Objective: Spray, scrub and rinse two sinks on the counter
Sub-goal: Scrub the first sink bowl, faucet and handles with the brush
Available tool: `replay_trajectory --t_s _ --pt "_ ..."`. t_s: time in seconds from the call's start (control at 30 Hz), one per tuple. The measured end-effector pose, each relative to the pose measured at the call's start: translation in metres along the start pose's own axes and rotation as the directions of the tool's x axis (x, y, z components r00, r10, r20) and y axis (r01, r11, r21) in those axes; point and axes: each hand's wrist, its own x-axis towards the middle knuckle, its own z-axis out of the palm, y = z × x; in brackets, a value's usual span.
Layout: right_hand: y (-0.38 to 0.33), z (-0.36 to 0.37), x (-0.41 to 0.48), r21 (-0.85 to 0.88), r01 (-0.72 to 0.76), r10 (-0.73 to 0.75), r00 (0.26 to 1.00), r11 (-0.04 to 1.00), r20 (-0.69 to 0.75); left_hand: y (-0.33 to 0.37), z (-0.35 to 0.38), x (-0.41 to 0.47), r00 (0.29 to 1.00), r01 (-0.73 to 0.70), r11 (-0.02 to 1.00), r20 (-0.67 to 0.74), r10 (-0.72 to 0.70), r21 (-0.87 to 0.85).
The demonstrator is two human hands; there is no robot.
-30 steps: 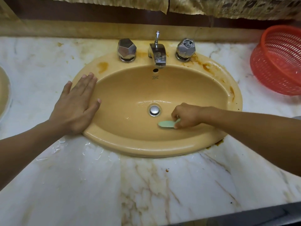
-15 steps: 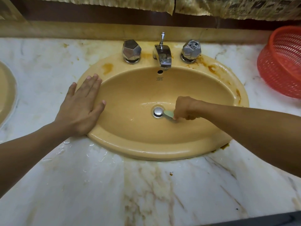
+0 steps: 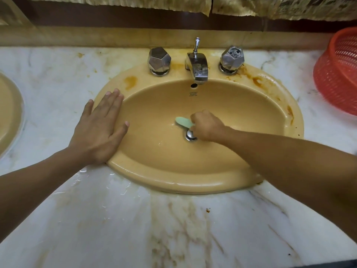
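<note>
A brush is held at the bottom of the yellow sink [image 3: 193, 184], beside the drain [image 3: 190, 135].

The right hand [image 3: 207, 125] has its fingers curled tight around a pale green brush [image 3: 184, 122], whose head points left and lies just above the metal drain. The left hand [image 3: 100, 128] is flat, with straight fingers, and presses on the left rim of the sink; it holds nothing. The sink sits in a stained marble counter [image 3: 135, 229], under a chrome faucet [image 3: 198, 68]. A second sink [image 3: 9, 113] shows at the left edge and a red basket [image 3: 338, 74] at the right.
</note>
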Motion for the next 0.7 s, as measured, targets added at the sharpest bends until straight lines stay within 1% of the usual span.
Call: replay_trajectory --t_s 0.07,0.13,0.17,0.2,0.23,0.27,0.33,0.4,0.5,0.53,0.6,0.67,0.7 --pt "-0.016 0.008 0.007 -0.173 0.190 -0.195 0.981 0.966 -0.013 0.000 0.000 0.000 1.000 0.001 1.000 0.000 -0.001 0.001" --pt "-0.018 0.003 0.018 -0.386 0.330 -0.366 0.930 0.862 -0.022 -0.001 0.000 0.000 1.000 0.002 1.000 -0.001 -0.002 -0.001" --pt "-0.011 -0.003 0.024 -0.485 0.357 -0.426 0.904 0.798 -0.035 -0.001 0.000 -0.001 1.000 0.002 1.000 0.002 -0.002 -0.003" --pt "0.001 -0.010 0.029 -0.567 0.355 -0.477 0.876 0.743 -0.077 -0.001 0.000 -0.001 1.000 0.002 1.000 0.002 -0.002 -0.007" --pt "0.015 -0.017 0.032 -0.630 0.328 -0.528 0.835 0.704 -0.156 -0.001 0.000 -0.001 1.000 0.003 1.000 0.001 -0.003 -0.010" --pt "0.029 -0.024 0.032 -0.652 0.284 -0.553 0.795 0.703 -0.249 -0.001 0.000 0.000 1.000 0.003 1.000 0.000 -0.003 -0.013" --pt "0.048 -0.037 0.022 -0.587 0.197 -0.507 0.748 0.785 -0.428 -0.001 0.000 0.000 1.000 0.003 1.000 -0.002 -0.003 -0.016" --pt "0.059 -0.046 0.010 -0.483 0.168 -0.459 0.672 0.859 -0.581 -0.001 0.001 0.000 1.000 0.006 1.000 -0.005 -0.006 -0.019" --pt "0.059 -0.055 0.007 -0.368 0.187 -0.404 0.586 0.911 -0.703 0.000 0.001 -0.001 1.000 0.009 0.999 -0.019 -0.009 -0.038" --pt "0.052 -0.053 0.012 -0.365 0.219 -0.423 0.558 0.905 -0.714 0.001 0.001 -0.001 1.000 0.010 0.999 -0.021 -0.011 -0.046" --pt "0.017 -0.038 0.022 -0.396 0.296 -0.495 0.529 0.869 -0.690 0.002 0.000 -0.001 1.000 0.013 0.998 -0.020 -0.014 -0.056" --pt "-0.025 -0.009 0.028 -0.385 0.407 -0.557 0.534 0.829 -0.636 0.003 -0.001 -0.002 0.999 0.026 0.997 -0.021 -0.028 -0.074" --pt "-0.043 0.006 0.025 -0.336 0.452 -0.558 0.579 0.826 -0.594 0.003 -0.001 -0.003 0.999 0.035 0.996 -0.022 -0.037 -0.085"
